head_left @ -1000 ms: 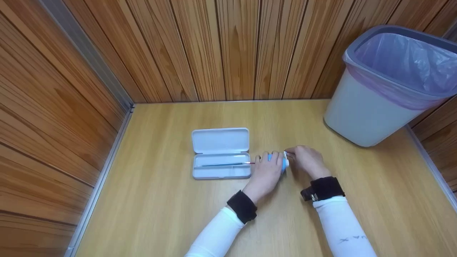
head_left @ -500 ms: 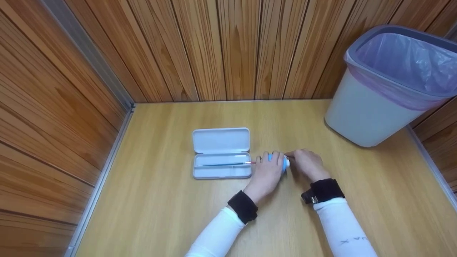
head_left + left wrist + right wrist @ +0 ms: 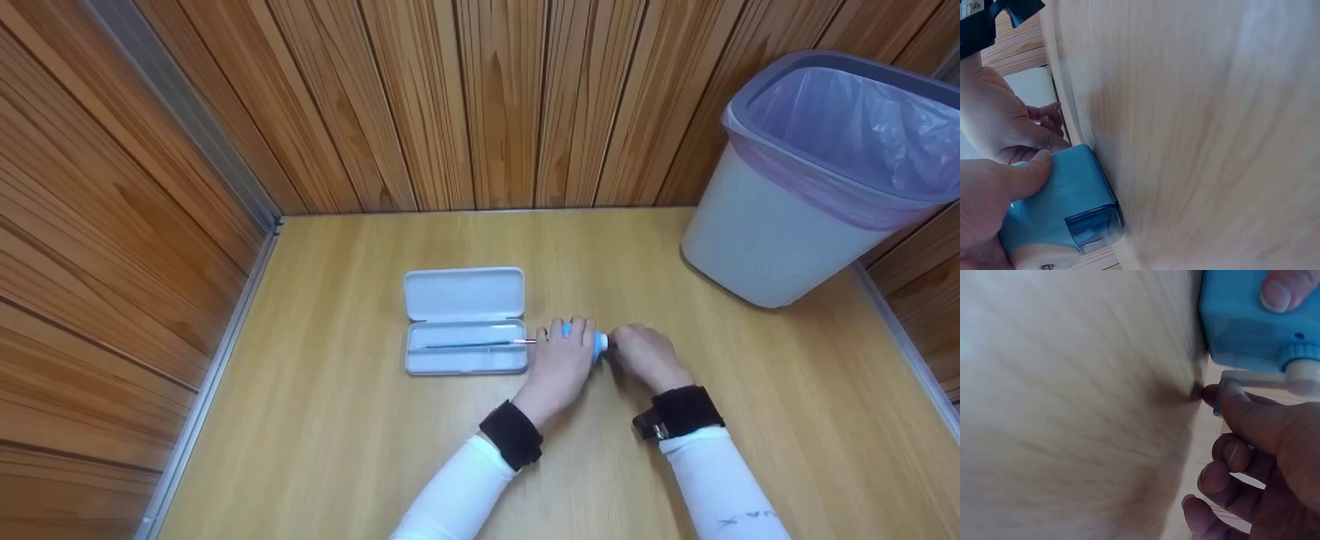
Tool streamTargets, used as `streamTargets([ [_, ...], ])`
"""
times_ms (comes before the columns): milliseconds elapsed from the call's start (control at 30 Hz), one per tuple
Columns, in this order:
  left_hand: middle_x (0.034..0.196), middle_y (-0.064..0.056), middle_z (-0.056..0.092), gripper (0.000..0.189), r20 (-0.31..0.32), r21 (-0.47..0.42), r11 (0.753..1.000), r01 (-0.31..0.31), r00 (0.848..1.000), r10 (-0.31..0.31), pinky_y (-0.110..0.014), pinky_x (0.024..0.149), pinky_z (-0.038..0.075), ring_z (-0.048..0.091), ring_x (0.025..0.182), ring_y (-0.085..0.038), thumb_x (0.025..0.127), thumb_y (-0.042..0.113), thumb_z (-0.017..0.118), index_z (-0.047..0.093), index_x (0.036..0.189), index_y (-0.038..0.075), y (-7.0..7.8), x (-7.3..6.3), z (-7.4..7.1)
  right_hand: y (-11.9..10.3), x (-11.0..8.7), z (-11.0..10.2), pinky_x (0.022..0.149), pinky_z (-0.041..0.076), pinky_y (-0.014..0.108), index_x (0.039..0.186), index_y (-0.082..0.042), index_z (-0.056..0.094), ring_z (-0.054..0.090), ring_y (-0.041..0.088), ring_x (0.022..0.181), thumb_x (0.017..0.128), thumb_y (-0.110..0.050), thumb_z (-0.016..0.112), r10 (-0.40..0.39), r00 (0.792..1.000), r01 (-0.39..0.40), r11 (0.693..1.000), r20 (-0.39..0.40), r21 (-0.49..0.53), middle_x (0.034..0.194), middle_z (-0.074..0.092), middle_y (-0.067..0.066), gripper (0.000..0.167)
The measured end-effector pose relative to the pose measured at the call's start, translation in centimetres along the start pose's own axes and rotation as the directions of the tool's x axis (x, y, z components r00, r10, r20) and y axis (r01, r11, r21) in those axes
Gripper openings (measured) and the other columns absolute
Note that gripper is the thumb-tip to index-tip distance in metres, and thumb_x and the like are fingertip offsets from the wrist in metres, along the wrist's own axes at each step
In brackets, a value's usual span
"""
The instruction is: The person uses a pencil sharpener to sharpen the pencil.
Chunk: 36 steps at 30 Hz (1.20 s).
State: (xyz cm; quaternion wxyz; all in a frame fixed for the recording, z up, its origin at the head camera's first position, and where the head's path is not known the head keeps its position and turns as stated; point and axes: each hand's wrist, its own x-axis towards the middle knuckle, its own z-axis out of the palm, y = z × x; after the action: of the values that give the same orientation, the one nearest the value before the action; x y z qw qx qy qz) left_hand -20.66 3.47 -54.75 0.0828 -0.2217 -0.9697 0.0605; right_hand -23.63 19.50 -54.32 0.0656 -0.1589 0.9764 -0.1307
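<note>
A blue pencil sharpener [image 3: 599, 347] with a hand crank stands on the table. My left hand [image 3: 559, 367] grips it from above, its thumb lying along the blue body in the left wrist view. My right hand [image 3: 649, 357] pinches the end of the white crank arm [image 3: 1258, 379] between thumb and forefinger, its other fingers loosely bent. A thin pencil [image 3: 472, 346] stretches from over the pencil case to the left side of the sharpener, its reddish end by my left fingers. A clear blue shavings drawer [image 3: 1095, 228] shows low on the sharpener.
The grey-white pencil case [image 3: 464, 295] lies with its lid folded back, just left of my left hand. A bin [image 3: 772, 232] with a pinkish liner stands at the back right. Wooden plank walls [image 3: 495, 105] border the table [image 3: 337, 435] behind and at the left.
My right hand has swung toward me with the crank arm, which was visible at the top of its turn one second ago. The left hand, sharpener and pencil stay in place.
</note>
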Motion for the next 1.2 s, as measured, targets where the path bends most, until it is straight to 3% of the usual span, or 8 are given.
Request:
streamTargets([
  [233, 0.130, -0.002, 0.049, 0.048, 0.052, -0.024, 1.000, 0.011, 0.999, -0.010, -0.043, 0.083, 0.046, 0.051, 0.112, -0.025, 0.098, 0.029, 0.055, 0.043, 0.143, 0.015, 0.0, 0.1, -0.3, -0.7, -1.1, 0.2, 0.057, 0.045, 0.038, 0.087, -0.006, 0.074, 0.050, 0.020, 0.060, 0.090, -0.007, 0.066, 0.025, 0.999, -0.027, 0.998, 0.038, 0.061, 0.067, 0.056, 0.001, 0.008],
  [467, 0.129, -0.001, 0.050, 0.045, 0.049, -0.030, 0.999, 0.037, 0.998, -0.036, -0.044, 0.083, 0.047, 0.051, 0.111, -0.024, 0.099, 0.028, 0.052, 0.044, 0.142, 0.016, 0.2, 0.2, -0.4, -1.1, -2.3, 0.3, 0.059, 0.046, 0.037, 0.094, -0.011, 0.077, 0.051, 0.019, 0.063, 0.092, -0.012, 0.067, 0.014, 0.999, -0.021, 0.992, 0.051, 0.125, 0.070, 0.058, -0.001, 0.010],
  [700, 0.129, -0.001, 0.050, 0.045, 0.060, -0.025, 0.999, 0.040, 0.997, -0.038, -0.043, 0.085, 0.046, 0.051, 0.110, -0.024, 0.099, 0.028, 0.053, 0.045, 0.141, 0.016, 0.3, 0.3, -0.3, -1.3, -3.3, 0.2, 0.062, 0.047, 0.035, 0.100, -0.006, 0.076, 0.053, 0.018, 0.067, 0.090, -0.007, 0.068, 0.007, 0.999, -0.012, 0.987, 0.031, 0.162, 0.079, 0.065, 0.001, 0.013],
  [800, 0.127, -0.001, 0.051, 0.042, 0.050, -0.019, 0.999, 0.042, 0.998, -0.041, -0.041, 0.082, 0.045, 0.051, 0.108, -0.024, 0.099, 0.027, 0.051, 0.046, 0.140, 0.016, 0.3, 0.4, -0.3, -1.5, -3.5, 0.0, 0.063, 0.048, 0.036, 0.096, -0.008, 0.077, 0.053, 0.017, 0.066, 0.090, -0.005, 0.068, -0.023, 1.000, 0.020, 0.990, 0.018, 0.137, 0.079, 0.066, 0.001, 0.011],
  [1067, 0.130, -0.003, 0.049, 0.044, 0.098, -0.014, 1.000, 0.026, 0.995, -0.024, -0.044, 0.086, 0.046, 0.050, 0.112, -0.026, 0.101, 0.027, 0.050, 0.043, 0.143, 0.015, 0.2, 0.4, -0.5, -2.5, -4.5, -0.7, 0.056, 0.041, 0.030, 0.095, -0.003, 0.070, 0.046, 0.017, 0.062, 0.093, -0.001, 0.059, -0.086, 0.996, 0.084, 0.995, 0.031, 0.048, 0.072, 0.053, -0.001, 0.012],
  [1200, 0.132, -0.004, 0.048, 0.047, 0.114, -0.025, 0.999, 0.020, 0.993, -0.017, -0.046, 0.087, 0.046, 0.049, 0.114, -0.026, 0.101, 0.027, 0.051, 0.041, 0.145, 0.015, 0.3, 0.4, -0.6, -2.7, -4.9, -1.1, 0.057, 0.040, 0.031, 0.098, -0.002, 0.066, 0.045, 0.018, 0.065, 0.098, -0.002, 0.051, -0.067, 0.996, 0.062, 0.994, 0.055, 0.093, 0.074, 0.050, 0.001, 0.015],
])
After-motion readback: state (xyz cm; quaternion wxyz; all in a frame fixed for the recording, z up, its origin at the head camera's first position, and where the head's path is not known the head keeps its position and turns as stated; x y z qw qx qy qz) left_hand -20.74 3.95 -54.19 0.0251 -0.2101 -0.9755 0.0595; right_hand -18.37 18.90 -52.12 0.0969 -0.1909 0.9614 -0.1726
